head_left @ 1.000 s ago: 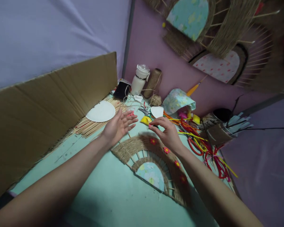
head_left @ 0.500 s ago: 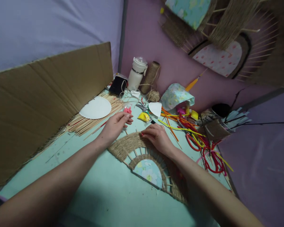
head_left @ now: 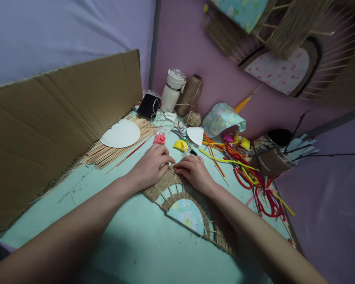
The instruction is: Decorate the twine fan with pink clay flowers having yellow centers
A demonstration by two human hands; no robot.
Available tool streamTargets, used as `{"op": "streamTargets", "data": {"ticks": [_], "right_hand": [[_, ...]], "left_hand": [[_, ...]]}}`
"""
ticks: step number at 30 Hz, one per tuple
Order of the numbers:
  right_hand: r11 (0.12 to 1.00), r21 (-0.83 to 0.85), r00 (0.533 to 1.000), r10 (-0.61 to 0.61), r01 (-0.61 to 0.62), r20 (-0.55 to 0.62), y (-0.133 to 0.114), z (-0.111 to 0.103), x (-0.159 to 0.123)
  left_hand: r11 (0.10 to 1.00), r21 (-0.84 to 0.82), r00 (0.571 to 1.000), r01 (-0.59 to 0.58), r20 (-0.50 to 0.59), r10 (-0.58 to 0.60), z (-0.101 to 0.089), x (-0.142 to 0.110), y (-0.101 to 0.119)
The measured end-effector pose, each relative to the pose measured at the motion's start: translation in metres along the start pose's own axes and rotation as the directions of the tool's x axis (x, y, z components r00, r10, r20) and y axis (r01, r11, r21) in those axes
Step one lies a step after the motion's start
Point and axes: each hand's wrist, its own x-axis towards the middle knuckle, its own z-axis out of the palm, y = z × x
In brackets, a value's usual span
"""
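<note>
A half-round woven twine fan (head_left: 156,191) lies on the table, with thin sticks as ribs and a flowered cloth half-circle (head_left: 187,217) at its centre. My right hand (head_left: 195,171) is closed at the fan's outer edge, a small red lump (head_left: 175,168) pinched between thumb and fingertips. Against the upper left of the weave rests my left hand (head_left: 152,165), fingers bent and thumb close to the fingertips; what they hold, if anything, is hidden. Just beyond are a clear packet of pink-red pieces (head_left: 159,138) and a yellow packet (head_left: 181,145).
A cardboard sheet (head_left: 62,110) stands at left beside thin sticks (head_left: 105,156) and a white oval (head_left: 120,133). Behind are a white bottle (head_left: 170,92), a twine spool (head_left: 191,94) and a twine ball (head_left: 193,118). Scissors (head_left: 242,177) and coloured pipe cleaners (head_left: 215,157) lie at right.
My left hand has moved right and down from beside the pink-red packet onto the fan's upper edge, near my right hand. My right hand stays at the edge with the red lump.
</note>
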Motion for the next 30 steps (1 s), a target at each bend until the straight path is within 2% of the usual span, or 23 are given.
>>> {"op": "streamTargets", "data": {"ticks": [3,8,13,17,23,26,30], "right_hand": [[1.0,0.01,1.0,0.004,-0.004,0.005,0.0,0.0,0.0],[0.999,0.026,1.0,0.019,-0.019,0.004,0.002,0.001,0.001],[0.999,0.05,1.0,0.017,-0.017,0.003,0.003,0.003,0.004],[0.998,0.055,1.0,0.014,-0.014,0.004,0.005,0.004,0.006],[0.995,0.095,0.999,-0.016,0.012,0.047,0.009,0.002,0.007],[0.994,0.109,0.998,0.003,-0.009,0.059,0.009,-0.003,0.005],[0.987,0.149,0.999,0.053,-0.054,0.011,0.006,-0.017,0.0]], "left_hand": [[0.994,0.094,0.992,-0.06,0.12,0.048,0.004,-0.002,-0.006],[0.956,0.231,0.976,-0.18,0.163,0.145,0.01,-0.004,-0.013],[0.903,0.367,0.962,-0.224,0.232,0.144,0.008,-0.004,-0.009],[0.892,0.387,0.961,-0.233,0.231,0.151,0.005,-0.004,-0.008],[0.859,0.435,0.946,-0.27,0.287,0.152,0.004,-0.004,-0.009],[0.862,0.429,0.946,-0.271,0.283,0.157,0.005,-0.004,-0.01],[0.878,0.4,0.948,-0.262,0.279,0.155,0.006,-0.004,-0.012]]}}
